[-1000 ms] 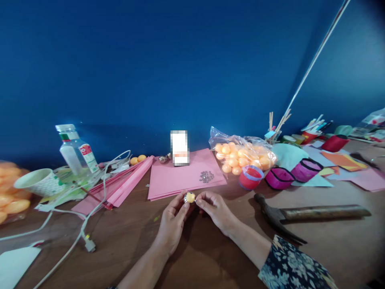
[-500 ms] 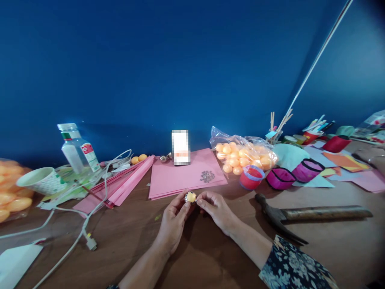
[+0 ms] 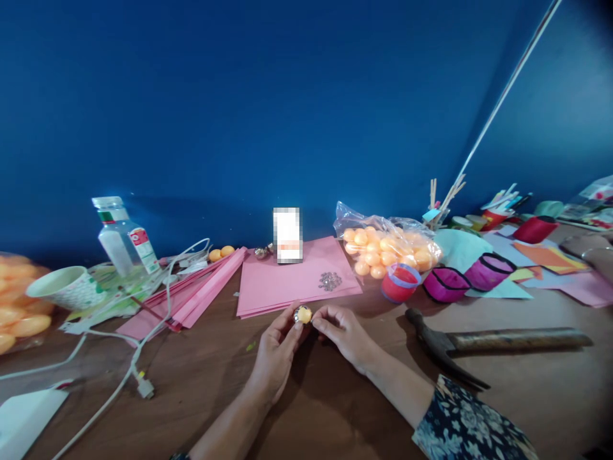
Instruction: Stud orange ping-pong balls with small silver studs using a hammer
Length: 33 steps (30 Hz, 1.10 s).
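My left hand [image 3: 278,351] holds a small yellow-orange plastic ball [image 3: 304,315] between thumb and fingers, just in front of the pink paper. Shiny silver pieces cover the ball around a bare patch that faces me. Close by its right side, my right hand [image 3: 345,335] is closed in a pinch. Whatever sits between those fingertips is too small to make out. A little heap of round silver pieces [image 3: 330,281] lies on the pink paper sheets [image 3: 297,284] beyond my hands.
An upright phone [image 3: 288,235] stands on the paper. Behind right lies a bag of orange balls [image 3: 383,249], with a red-blue ring [image 3: 401,283] before it. The hammer [image 3: 498,342] lies right. A bottle [image 3: 124,239], paper cup [image 3: 67,287] and white cable [image 3: 158,329] are left.
The ball has shifted very slightly left in my left hand, and the gap to my right fingertips looks a touch wider. Otherwise both hands keep their places.
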{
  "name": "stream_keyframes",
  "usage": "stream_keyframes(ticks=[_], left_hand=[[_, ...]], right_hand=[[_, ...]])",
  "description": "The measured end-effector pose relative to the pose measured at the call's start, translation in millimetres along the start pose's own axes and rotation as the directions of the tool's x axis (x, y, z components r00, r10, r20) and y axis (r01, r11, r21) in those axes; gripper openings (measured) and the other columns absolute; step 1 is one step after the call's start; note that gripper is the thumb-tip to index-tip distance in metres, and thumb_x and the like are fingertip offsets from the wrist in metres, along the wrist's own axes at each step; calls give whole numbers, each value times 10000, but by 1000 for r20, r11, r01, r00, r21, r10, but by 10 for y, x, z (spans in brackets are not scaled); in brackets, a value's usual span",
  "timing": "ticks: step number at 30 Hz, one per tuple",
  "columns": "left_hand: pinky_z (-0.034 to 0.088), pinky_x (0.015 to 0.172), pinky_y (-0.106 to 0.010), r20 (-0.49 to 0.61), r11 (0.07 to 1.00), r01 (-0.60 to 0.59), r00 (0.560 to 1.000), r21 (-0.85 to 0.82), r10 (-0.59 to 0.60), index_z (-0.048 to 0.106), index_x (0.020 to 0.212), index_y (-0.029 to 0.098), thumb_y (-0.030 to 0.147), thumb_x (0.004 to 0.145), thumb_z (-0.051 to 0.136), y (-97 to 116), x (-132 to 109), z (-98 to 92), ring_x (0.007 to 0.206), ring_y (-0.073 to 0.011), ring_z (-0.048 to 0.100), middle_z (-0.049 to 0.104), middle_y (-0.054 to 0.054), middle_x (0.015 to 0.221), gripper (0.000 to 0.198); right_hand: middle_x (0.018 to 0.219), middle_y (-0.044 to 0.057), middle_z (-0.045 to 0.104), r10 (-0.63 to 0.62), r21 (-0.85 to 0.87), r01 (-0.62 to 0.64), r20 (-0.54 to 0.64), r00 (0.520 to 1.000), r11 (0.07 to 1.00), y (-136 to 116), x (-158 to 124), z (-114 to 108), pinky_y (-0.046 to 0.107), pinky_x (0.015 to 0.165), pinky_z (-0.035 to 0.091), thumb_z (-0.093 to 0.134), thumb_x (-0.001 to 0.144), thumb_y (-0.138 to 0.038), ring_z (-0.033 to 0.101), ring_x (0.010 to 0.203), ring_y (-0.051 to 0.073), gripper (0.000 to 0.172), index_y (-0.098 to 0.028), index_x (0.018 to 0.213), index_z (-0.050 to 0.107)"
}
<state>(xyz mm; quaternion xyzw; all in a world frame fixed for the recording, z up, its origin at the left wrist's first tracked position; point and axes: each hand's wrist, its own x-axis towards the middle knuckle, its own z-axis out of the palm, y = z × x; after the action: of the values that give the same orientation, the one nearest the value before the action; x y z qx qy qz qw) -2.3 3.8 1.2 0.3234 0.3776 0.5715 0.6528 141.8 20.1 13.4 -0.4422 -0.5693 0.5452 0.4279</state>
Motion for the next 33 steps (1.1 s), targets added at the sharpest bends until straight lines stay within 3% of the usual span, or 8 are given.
stream_keyframes(ticks=[11,18,25,33], left_hand=[[377,966,-373,10,991,-44,999,128,43,505,1185,206,276,725,600,-35,9,-21,1095,-223,513,580,-57,1179,475],[395,944,-370,-28,981,-67,997,180,73,526,1165,211,297,711,609,-64,13,-21,1082,-230,524,582,-57,1177,470],[399,939,-380,4,968,-88,996,235,89,498,1193,201,291,731,584,-48,2,-21,1061,-226,541,596,-64,1155,479],[388,948,-366,-22,970,-75,996,231,82,520,1172,206,299,715,601,-33,-3,0,1058,-219,545,606,-57,1143,474]], right_hand=[[561,-33,529,21,9,-21,6,1000,1000,-55,-8,7,210,537,374,591,729,-353,462,533,86,214,-141,703,580],[593,-19,558,67,91,-64,-28,997,994,7,9,2,225,560,424,644,675,-375,503,556,94,248,-136,698,584],[670,3,582,65,168,-61,-24,998,984,29,5,6,260,632,463,661,663,-370,532,633,115,242,-137,683,599],[710,23,624,116,167,-98,-98,988,981,7,3,50,264,630,459,693,616,-375,539,630,121,261,-131,660,611]])
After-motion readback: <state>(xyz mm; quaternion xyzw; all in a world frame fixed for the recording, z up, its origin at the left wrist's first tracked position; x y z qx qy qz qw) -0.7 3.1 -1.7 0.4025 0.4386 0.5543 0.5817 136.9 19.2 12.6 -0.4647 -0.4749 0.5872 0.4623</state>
